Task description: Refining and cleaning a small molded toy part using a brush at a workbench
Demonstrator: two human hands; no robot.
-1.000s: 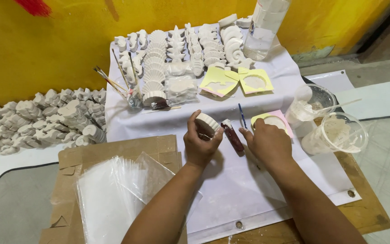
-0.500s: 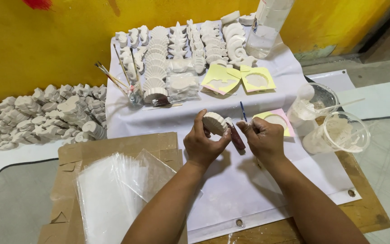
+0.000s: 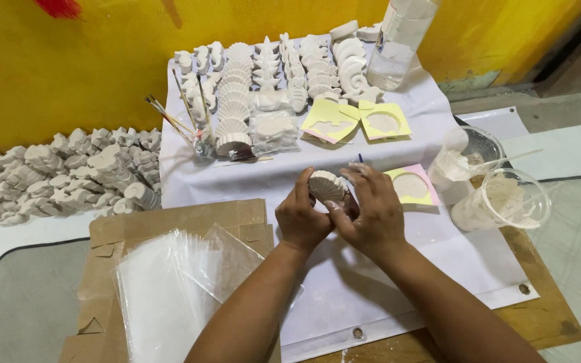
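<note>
Both hands meet over the middle of the white sheet (image 3: 384, 282) that covers the counter (image 3: 546, 323). The left hand (image 3: 302, 218) cups a white shell-shaped plaster cast (image 3: 326, 185) from the left, fingers curled up against its ribbed side, while the right hand (image 3: 371, 212) grips it from the right, thumb pressed to its near face. The cast stands raised just above the sheet, held between the two hands.

Just to the right of the right hand lies a pink and yellow mould (image 3: 413, 186) with a round hollow. Farther right, two clear plastic cups (image 3: 506, 198) hold white powder or paste, one with a stick in it. At the far side, rows of finished white casts (image 3: 284, 74) stand in ranks, with two yellow moulds (image 3: 358, 121) lying before them and a clear bottle (image 3: 398, 44) at the far right. A bunch of brushes (image 3: 183, 121) stands at the far left of the sheet. On the near left, a stack of clear plastic bags (image 3: 176, 282) rests on flat cardboard (image 3: 169, 222). More white casts are heaped on the floor at the far left (image 3: 62, 171), against the yellow wall (image 3: 68, 60).
</note>
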